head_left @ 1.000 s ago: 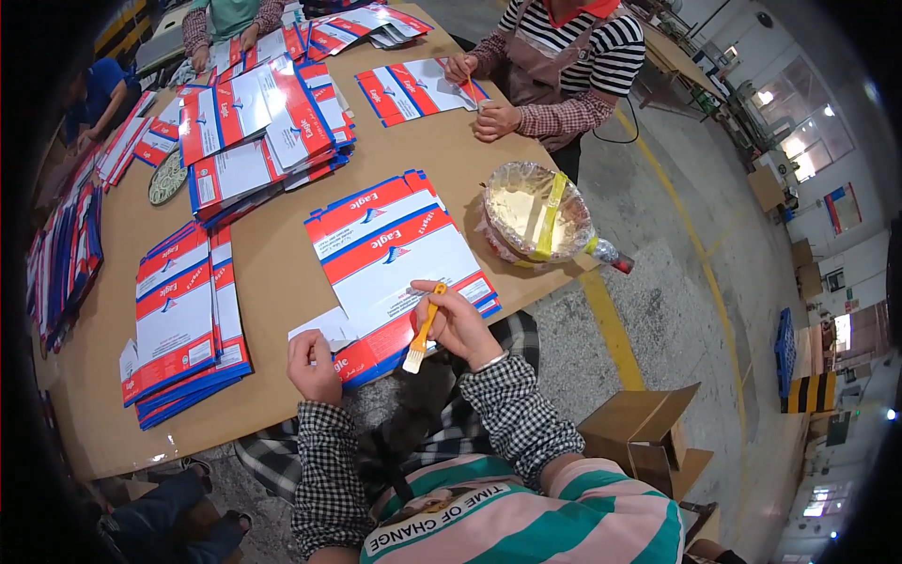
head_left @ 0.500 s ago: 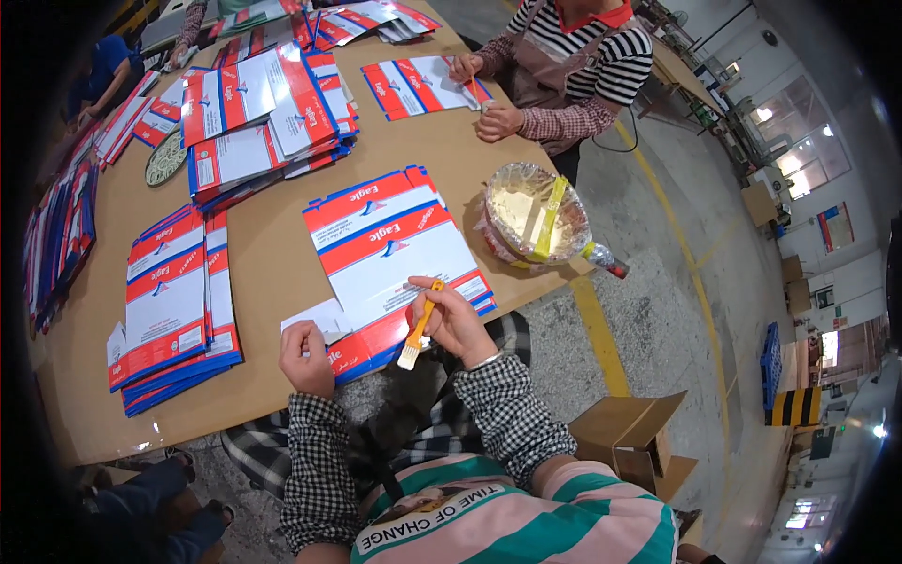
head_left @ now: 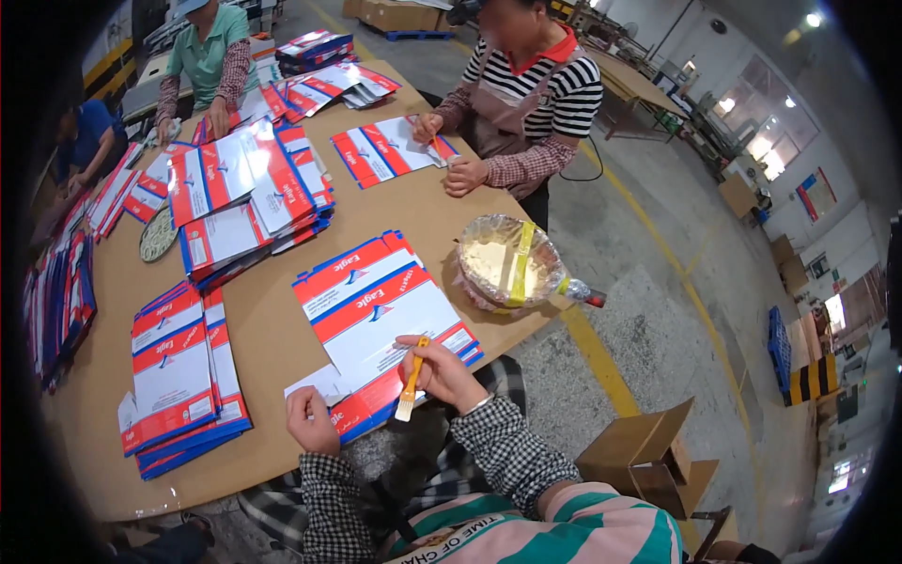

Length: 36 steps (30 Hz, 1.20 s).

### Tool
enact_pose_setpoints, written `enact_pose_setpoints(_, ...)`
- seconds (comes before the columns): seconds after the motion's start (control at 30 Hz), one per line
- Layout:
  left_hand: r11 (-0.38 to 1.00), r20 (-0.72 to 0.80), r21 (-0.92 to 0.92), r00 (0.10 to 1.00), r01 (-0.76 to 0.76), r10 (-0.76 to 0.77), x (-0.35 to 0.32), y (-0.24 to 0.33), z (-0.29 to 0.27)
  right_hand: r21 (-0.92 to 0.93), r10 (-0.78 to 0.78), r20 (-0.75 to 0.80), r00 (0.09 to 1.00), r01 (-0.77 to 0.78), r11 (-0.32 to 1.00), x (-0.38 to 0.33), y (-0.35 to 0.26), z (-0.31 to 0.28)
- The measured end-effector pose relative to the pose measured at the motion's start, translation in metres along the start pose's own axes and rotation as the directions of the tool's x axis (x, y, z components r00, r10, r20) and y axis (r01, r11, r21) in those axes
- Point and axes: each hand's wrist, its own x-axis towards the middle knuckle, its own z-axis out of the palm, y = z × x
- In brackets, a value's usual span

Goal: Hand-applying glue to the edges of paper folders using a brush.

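Note:
My right hand (head_left: 445, 375) is closed around a brush (head_left: 412, 381) with a yellow-orange handle. Its pale bristles point down beside the near edge of a flat printed carton sheet (head_left: 376, 324) in red, white and blue. At that sheet's near left corner, my left hand (head_left: 313, 422) is curled closed next to a white flap (head_left: 324, 383); whatever its fingers pinch is hidden. Right of the sheet stands a plastic-lined tub (head_left: 467, 282) of cream-coloured paste, with a yellow strip across its top and a wrapped handle jutting right.
Stacked carton sheets lie at the left (head_left: 174, 376) and farther back (head_left: 225, 240) on the brown table (head_left: 272, 310). Across the table, a person in a striped shirt (head_left: 564, 108) works on another sheet (head_left: 385, 150). An open cardboard box (head_left: 634, 451) stands on the floor at my right.
The view has tilted upward, so the table appears lower and more of the people across shows. My hands and the brush stay in nearly the same place over the sheet.

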Motion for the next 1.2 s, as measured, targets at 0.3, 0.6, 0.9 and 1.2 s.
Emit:
enact_pose_setpoints(0.3,0.999,0.023,0.014,0.999,0.035,-0.035,0.006,0.004,-0.003,0.003,-0.004,0.082,0.997,0.004,1.000,0.010,0.000,-0.002)
enact_pose_setpoints(0.6,1.000,0.038,0.001,0.999,0.004,-0.004,0.001,0.000,-0.002,-0.030,-0.008,0.010,1.000,0.008,1.000,0.002,-0.003,0.005)
enact_pose_setpoints(0.9,1.000,0.043,0.013,0.999,0.003,-0.003,0.003,-0.005,-0.004,0.000,-0.001,0.042,0.999,0.001,1.000,0.005,-0.001,0.004)
enact_pose_setpoints(1.2,1.000,0.037,0.015,0.999,0.000,0.000,0.003,-0.002,-0.003,0.003,0.004,0.029,1.000,-0.004,1.000,0.005,-0.001,0.003)
